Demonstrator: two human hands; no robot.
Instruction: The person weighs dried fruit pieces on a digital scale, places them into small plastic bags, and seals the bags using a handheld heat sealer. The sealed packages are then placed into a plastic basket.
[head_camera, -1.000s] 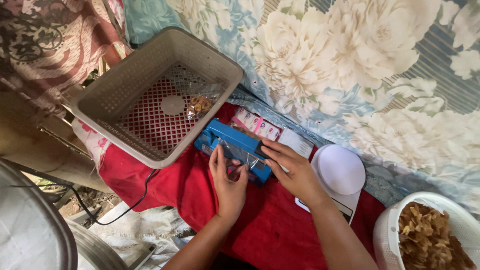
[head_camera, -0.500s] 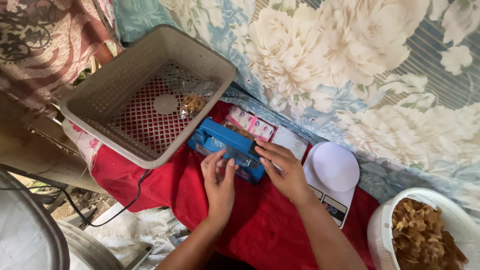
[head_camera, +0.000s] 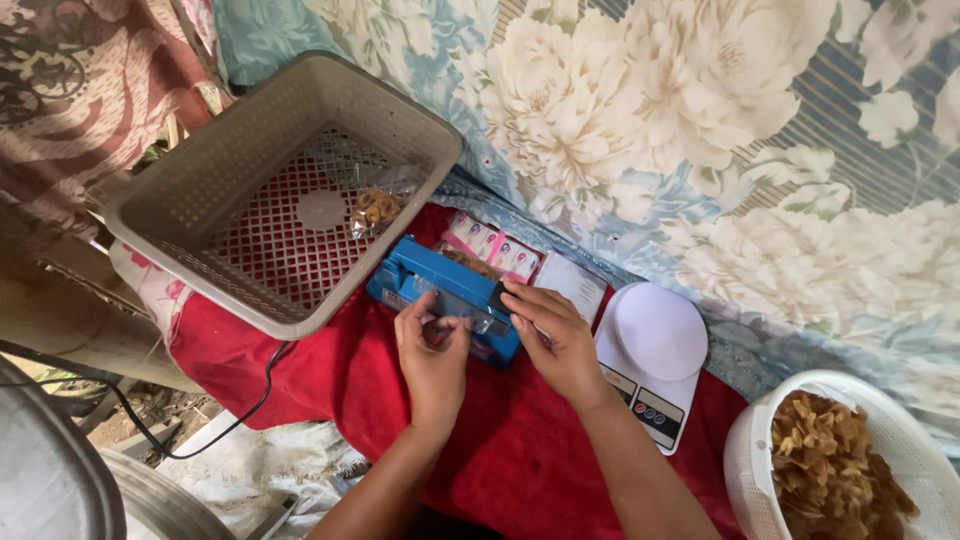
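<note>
I see the blue sealer (head_camera: 440, 290) on the red cloth (head_camera: 520, 450), long and boxy; my left hand (head_camera: 432, 352) pinches a clear bag under its bar, right hand (head_camera: 556, 340) fingers curled, pressing its black handle

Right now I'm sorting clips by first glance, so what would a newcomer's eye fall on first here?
The bright red cloth in the middle, where the left hand and right hand press on a blue sealing device. Next the grey perforated basket at upper left, a small snack packet inside. At right, a white round scale and a white basket of brown chips.
</note>
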